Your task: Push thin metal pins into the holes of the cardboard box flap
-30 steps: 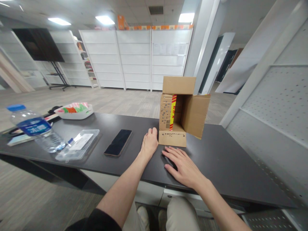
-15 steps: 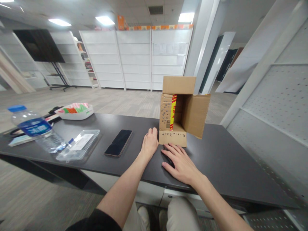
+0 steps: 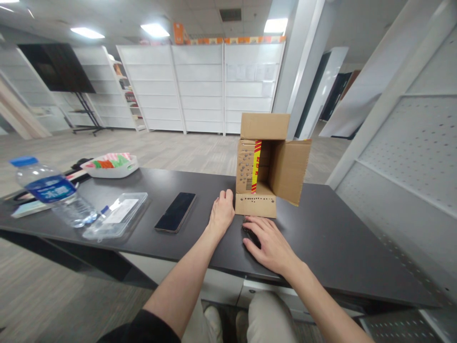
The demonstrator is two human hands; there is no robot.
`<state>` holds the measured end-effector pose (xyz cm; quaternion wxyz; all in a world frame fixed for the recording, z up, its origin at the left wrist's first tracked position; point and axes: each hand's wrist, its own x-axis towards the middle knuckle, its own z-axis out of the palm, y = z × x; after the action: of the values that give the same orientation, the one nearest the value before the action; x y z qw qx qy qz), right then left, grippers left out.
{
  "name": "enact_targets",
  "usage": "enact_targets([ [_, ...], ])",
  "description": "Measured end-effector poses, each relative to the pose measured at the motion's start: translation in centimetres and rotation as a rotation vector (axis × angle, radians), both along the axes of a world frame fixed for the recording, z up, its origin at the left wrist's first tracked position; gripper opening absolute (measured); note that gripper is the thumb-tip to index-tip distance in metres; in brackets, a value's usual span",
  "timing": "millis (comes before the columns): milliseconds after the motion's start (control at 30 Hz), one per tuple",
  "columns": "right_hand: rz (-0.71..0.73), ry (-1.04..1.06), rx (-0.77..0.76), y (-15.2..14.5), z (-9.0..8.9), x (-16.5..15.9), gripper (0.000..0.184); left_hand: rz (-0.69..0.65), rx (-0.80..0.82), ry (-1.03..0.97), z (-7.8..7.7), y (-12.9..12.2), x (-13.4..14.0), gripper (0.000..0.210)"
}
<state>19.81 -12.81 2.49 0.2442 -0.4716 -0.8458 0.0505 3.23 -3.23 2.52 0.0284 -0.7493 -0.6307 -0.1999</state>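
Folded fingers closed the left hand (image 3: 222, 209), just beside the near left corner of the cardboard box (image 3: 274, 164), right of centre in the frame; whether it held anything could not be told. Spread and bent, the right hand (image 3: 269, 240) lay over a dark bristled object (image 3: 246, 225) below the box, thumb apart from the fingers; how firmly it gripped could not be told. That object's bristled end pointed toward the top of the frame, its visible long axis slanting from upper left to lower right, the rest hidden. The box stood on the dark desk (image 3: 332, 233), its opening taller than wide and facing the viewer. Left of the hands, a phone (image 3: 175, 212) slanted from lower left to upper right.
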Motion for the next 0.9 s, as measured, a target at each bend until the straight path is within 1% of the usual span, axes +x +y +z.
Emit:
enact_targets([
  [167,0.01,0.029,0.007,-0.05,-0.21,0.06,0.027,0.003,0.025,0.005,-0.14,0.01,-0.07,0.026],
  [333,0.022,0.028,0.013,-0.12,-0.18,0.11,0.032,0.0,0.023,0.007,-0.01,-0.02,-0.01,0.025],
  [467,0.055,-0.012,-0.007,-0.21,0.01,0.12,0.038,0.004,0.006,0.009,0.12,-0.06,0.01,0.027],
  [633,0.051,-0.038,-0.035,-0.22,0.11,0.09,0.037,0.004,0.022,0.016,0.07,-0.04,0.0,0.026],
  [900,0.038,0.002,-0.021,-0.24,0.03,0.06,0.037,-0.004,0.021,0.013,-0.08,0.1,-0.01,0.026],
])
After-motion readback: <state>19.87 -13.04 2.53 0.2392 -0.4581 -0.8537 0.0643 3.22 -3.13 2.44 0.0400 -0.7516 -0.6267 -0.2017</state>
